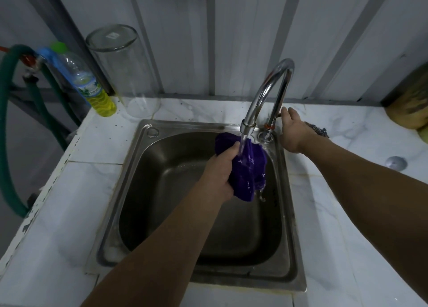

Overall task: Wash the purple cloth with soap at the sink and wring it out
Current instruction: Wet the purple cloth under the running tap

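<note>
at the centre of the frame the left hand (218, 171) grips the bunched purple cloth (246, 167) over the sink (162, 167), under water running from the tap (266, 93). right of the tap, the right hand (293, 130) reaches behind its base, fingers hidden, so its grip cannot be told. a soap bottle (92, 84) stands at upper left.

Basic kitchen: steel sink (148, 191), tiled counter (92, 149).

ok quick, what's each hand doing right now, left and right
Left hand: grips the purple cloth under the running faucet.
Right hand: at the faucet's base; its grip cannot be told.
</note>
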Action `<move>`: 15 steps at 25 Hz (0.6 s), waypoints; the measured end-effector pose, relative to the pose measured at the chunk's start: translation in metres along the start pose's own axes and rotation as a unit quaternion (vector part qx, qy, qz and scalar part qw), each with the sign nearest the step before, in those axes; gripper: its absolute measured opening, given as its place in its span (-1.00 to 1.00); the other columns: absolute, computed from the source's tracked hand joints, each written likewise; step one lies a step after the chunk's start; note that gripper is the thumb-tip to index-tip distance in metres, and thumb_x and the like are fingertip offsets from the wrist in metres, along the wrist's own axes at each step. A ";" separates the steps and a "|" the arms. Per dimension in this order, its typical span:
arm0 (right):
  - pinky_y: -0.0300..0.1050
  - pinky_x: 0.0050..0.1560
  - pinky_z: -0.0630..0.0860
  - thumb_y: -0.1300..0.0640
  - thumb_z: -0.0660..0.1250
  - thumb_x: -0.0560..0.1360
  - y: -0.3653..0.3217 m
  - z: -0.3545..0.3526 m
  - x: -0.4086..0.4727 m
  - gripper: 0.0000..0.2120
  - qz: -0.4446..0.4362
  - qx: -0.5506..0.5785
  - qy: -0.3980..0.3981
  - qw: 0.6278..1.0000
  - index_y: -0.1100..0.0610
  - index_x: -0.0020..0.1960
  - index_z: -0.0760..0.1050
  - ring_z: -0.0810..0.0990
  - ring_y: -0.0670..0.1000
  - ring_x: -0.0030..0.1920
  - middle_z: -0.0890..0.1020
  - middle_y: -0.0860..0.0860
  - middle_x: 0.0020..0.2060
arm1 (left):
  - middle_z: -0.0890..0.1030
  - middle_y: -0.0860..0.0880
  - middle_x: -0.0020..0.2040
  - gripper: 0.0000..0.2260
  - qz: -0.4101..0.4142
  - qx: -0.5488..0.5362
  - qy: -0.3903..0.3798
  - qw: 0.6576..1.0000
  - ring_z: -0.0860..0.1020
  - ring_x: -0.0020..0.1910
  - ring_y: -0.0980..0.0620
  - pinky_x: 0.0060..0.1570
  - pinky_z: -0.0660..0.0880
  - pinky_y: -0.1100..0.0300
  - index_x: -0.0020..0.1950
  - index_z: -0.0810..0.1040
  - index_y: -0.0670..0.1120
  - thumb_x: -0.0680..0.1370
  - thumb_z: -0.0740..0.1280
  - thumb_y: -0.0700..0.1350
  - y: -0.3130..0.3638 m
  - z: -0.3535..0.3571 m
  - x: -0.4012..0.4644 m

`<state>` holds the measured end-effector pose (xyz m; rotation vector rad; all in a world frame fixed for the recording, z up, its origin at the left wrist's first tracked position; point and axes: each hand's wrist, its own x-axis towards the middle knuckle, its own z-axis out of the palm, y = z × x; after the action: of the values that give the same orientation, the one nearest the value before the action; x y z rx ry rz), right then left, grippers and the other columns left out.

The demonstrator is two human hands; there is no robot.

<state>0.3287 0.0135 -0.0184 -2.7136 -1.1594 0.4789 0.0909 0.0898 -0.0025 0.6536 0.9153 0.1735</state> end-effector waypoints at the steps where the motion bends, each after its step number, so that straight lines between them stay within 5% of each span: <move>1: 0.19 0.49 0.27 0.16 0.36 0.55 -0.001 0.000 0.000 -0.13 0.007 0.017 0.002 1.000 0.15 0.61 -0.18 0.18 0.32 0.54 -0.08 0.17 0.62 | 0.72 -0.14 0.14 -0.58 -0.001 0.004 0.005 1.000 0.67 0.11 -0.25 0.18 0.52 -0.35 0.23 0.65 -0.03 0.39 0.58 -0.02 0.000 0.001 0.001; 4: 0.17 0.41 0.36 0.19 0.30 0.58 -0.007 -0.001 0.001 -0.25 0.025 0.069 0.018 0.997 0.21 0.59 -0.08 0.30 0.30 0.47 0.09 0.22 0.59 | 0.72 -0.13 0.12 -0.59 0.003 -0.001 0.014 1.000 0.66 0.09 -0.24 0.14 0.54 -0.33 0.23 0.63 -0.01 0.41 0.56 -0.01 -0.001 0.003 0.004; 9: 0.05 -0.04 0.42 0.25 0.25 0.56 -0.017 -0.007 0.001 -0.63 0.065 0.129 0.045 0.989 0.28 0.31 0.23 0.53 0.24 0.10 0.50 0.30 0.21 | 0.70 -0.15 0.16 -0.65 0.006 -0.032 0.016 0.999 0.66 0.12 -0.23 0.23 0.50 -0.34 0.32 0.56 -0.01 0.54 0.45 -0.06 -0.003 0.001 0.007; 15: -0.04 -0.23 0.39 0.27 0.21 0.56 -0.028 -0.011 -0.004 -0.68 0.096 0.221 0.047 0.969 0.25 0.30 0.29 0.55 0.18 -0.09 0.56 0.20 -0.05 | 0.75 -0.14 0.09 -0.69 0.010 -0.033 0.008 0.999 0.67 0.12 -0.22 0.20 0.49 -0.28 0.27 0.62 -0.05 0.52 0.42 -0.08 -0.005 -0.007 0.003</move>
<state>0.3106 0.0298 0.0000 -2.4316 -0.6688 0.5498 0.0870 0.0908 -0.0106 0.6012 0.9147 0.2251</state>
